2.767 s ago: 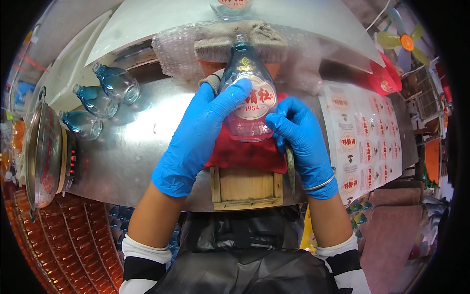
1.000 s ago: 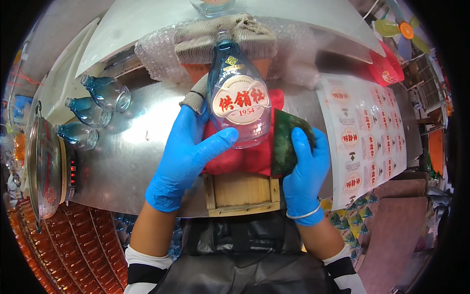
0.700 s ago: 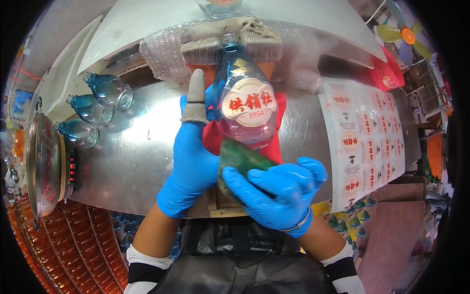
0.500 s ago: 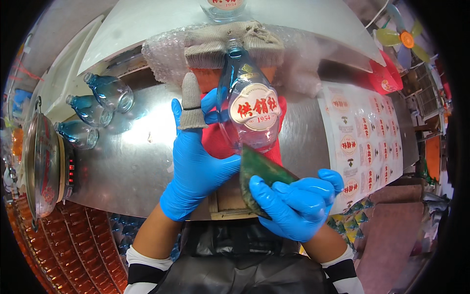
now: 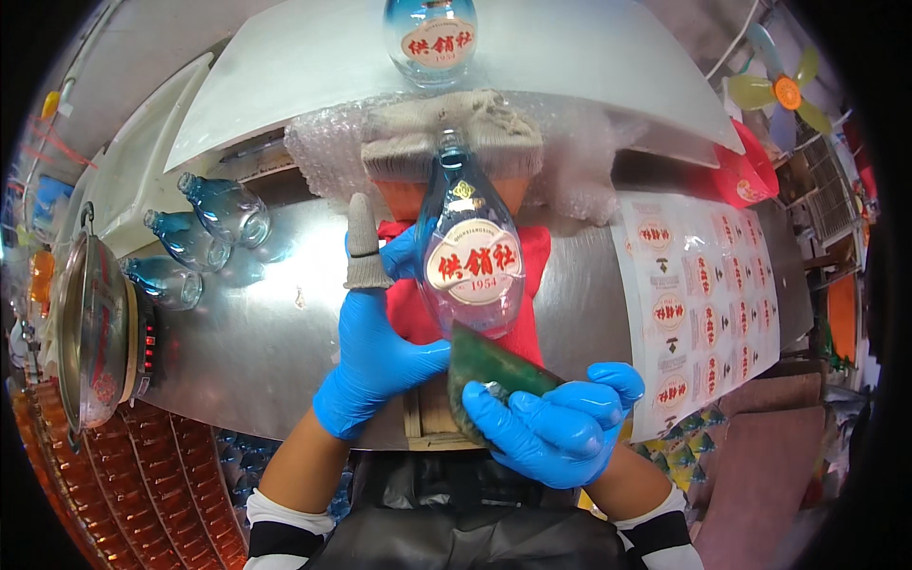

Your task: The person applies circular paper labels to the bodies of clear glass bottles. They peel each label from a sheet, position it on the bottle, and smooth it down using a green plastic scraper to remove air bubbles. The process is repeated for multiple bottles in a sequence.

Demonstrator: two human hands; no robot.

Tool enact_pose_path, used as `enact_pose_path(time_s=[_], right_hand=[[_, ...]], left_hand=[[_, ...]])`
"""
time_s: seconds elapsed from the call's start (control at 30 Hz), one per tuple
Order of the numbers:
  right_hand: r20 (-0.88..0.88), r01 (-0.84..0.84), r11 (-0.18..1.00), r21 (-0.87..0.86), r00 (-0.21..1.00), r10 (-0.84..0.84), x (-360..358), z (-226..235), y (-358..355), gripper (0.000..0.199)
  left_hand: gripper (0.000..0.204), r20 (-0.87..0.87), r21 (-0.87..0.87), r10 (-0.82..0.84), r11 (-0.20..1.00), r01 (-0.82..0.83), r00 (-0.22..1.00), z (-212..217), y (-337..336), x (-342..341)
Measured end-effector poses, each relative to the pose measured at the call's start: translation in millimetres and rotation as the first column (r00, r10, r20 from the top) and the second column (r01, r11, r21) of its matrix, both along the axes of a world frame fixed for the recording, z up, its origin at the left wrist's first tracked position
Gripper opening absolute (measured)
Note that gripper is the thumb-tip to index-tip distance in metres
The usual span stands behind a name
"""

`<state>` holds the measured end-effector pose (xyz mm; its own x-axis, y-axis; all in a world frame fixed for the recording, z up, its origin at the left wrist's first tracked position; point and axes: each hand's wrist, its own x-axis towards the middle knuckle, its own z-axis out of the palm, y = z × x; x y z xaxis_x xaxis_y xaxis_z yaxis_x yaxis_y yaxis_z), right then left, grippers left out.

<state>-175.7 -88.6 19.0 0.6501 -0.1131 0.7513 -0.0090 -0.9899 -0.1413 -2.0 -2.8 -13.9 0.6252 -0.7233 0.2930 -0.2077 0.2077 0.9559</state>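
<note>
A steel table (image 5: 256, 375) spread beneath the work, with a white board (image 5: 579, 62) across its far side and a printed sheet (image 5: 705, 304) at the right. A red cloth (image 5: 534, 268) lay near the middle, and on it, tilted back with its neck against a knit pad (image 5: 404, 138), was the bottle (image 5: 470, 252). The left hand (image 5: 370, 351) stood beside it, thumb spread by the base; some fingers went out of sight behind the glass, so whether it gripped could not be told. The right hand (image 5: 560, 432) was closed on a green scraper (image 5: 499, 370), its tip just at the bottle's lower end. The bottle seemed liable to roll or slip off the pad if pushed unevenly, as round glass on soft cloth had little to brace it. The scraper's pointed corner might have nicked or lifted the label if it met the edge at a steep angle. The bottle was teardrop-shaped, dark blue at the shoulder and clear below, pinkish where the cloth showed through. Its cream label, bold with red lettering, looked flat; a small gold emblem sat above.
</note>
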Motion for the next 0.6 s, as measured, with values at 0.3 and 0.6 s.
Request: enact_pose_path(time_s=[0.3, 0.6], right_hand=[[-0.02, 0.038, 0.59, 0.806, 0.999, -0.037, 11, -5, -36, 0.016], [0.193, -0.072, 0.767, 0.638, 0.979, -0.069, 5, -14, -51, 0.024]], left_hand=[[0.121, 0.08, 0.158, -0.118, 0.982, 0.104, 0.99, 2, 1, 7], [0.079, -0.216, 0.095, -0.171, 0.976, 0.195, 0.961, 20, -7, 22]])
